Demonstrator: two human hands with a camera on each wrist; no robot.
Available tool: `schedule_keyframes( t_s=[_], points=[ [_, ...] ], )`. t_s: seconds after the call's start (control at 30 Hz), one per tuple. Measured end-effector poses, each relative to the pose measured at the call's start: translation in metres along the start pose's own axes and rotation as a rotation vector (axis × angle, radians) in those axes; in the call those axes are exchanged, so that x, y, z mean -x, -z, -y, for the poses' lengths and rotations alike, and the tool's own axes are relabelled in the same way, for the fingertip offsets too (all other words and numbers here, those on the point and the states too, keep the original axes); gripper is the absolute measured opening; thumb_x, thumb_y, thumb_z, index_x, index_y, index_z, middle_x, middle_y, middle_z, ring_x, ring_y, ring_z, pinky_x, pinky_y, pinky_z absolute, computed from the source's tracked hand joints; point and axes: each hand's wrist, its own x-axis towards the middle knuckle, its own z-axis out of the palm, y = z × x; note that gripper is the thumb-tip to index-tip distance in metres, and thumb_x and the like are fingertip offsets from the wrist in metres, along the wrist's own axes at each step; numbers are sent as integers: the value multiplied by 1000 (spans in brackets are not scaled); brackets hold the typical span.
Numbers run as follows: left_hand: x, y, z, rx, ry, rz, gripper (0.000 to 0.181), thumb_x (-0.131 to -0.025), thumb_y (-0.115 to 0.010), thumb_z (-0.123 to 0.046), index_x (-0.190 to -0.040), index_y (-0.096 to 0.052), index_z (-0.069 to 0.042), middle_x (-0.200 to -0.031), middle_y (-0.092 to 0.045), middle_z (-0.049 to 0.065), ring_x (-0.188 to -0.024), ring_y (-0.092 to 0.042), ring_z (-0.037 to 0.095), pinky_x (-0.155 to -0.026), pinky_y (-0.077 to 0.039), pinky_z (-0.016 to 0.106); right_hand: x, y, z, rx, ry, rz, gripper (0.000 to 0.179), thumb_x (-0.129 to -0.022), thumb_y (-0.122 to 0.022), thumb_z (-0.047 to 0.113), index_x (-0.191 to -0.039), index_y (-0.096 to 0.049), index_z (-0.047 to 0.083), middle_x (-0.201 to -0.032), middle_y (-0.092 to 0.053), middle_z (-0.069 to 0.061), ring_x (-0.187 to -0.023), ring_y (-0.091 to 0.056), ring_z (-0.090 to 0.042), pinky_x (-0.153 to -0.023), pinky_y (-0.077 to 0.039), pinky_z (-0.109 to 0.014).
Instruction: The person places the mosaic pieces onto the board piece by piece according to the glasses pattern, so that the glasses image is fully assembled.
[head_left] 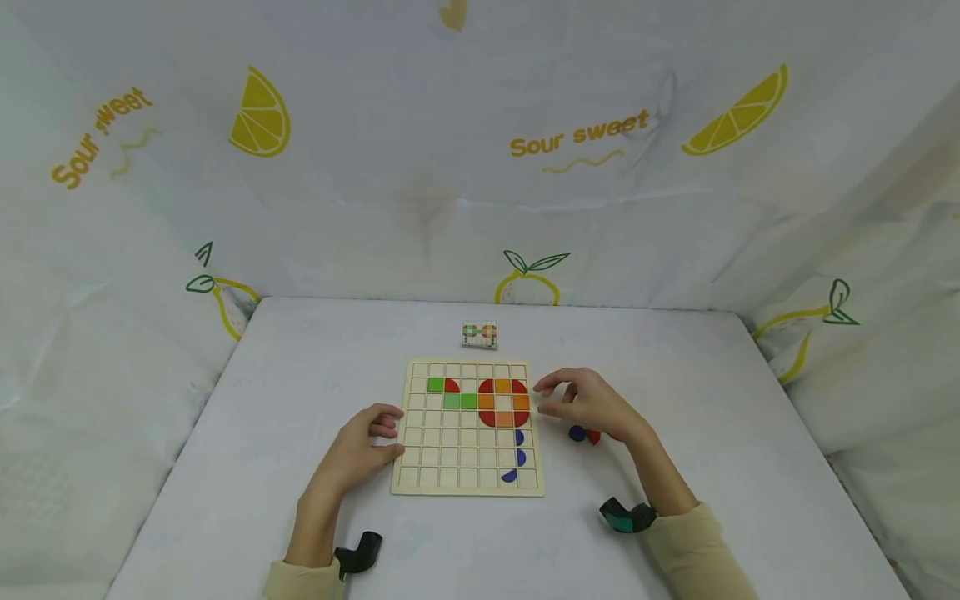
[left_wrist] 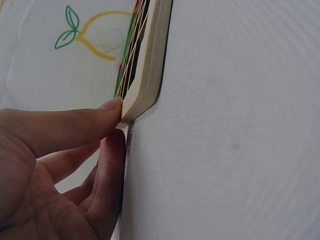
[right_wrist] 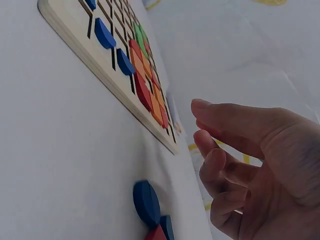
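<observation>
A square wooden grid board (head_left: 453,450) lies on the table, with red, orange and green pieces set in its upper cells. Three blue half-round pieces (head_left: 521,457) sit along its lower right side. My left hand (head_left: 358,450) rests at the board's left edge, thumb and fingertips touching the rim. In the left wrist view, its thumb (left_wrist: 75,131) lies against the board's corner. Just off the right edge hovers my right hand (head_left: 588,402), nothing between its bent, parted thumb and fingers. Below it, partly hidden, lie loose blue pieces (right_wrist: 146,202) and a red piece (right_wrist: 157,233).
Beyond the board lies a small pattern card (head_left: 480,334) showing a coloured grid. Black wrist devices (head_left: 360,552) show near both sleeves. A white sheet (head_left: 420,167) with lemon prints hangs behind the white table (head_left: 240,433).
</observation>
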Motion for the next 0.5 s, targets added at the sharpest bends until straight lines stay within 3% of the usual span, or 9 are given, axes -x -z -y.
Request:
schedule_keyframes(
  t_s=[0.3,0.5],
  points=[
    [0,0,1,-7,-1,6,49,-85,-85,0,-131,-69,-6,-118,-71,10,-109,-70,21,-94,-55,39,21,29,-29,-16,-83,37,31,-97,-82,21,-123,-78,7,-110,-72,-10,-70,-57,-15,-59,-46,-23],
    [0,0,2,-7,4,6,49,-86,-84,0,-132,-69,-7,-118,-71,9,-110,-71,21,-95,-54,39,33,40,-49,-11,-111,-14,32,-95,-83,20,-124,-78,6,-122,-74,-17,-73,-54,-17,-57,-45,-24]
  ],
)
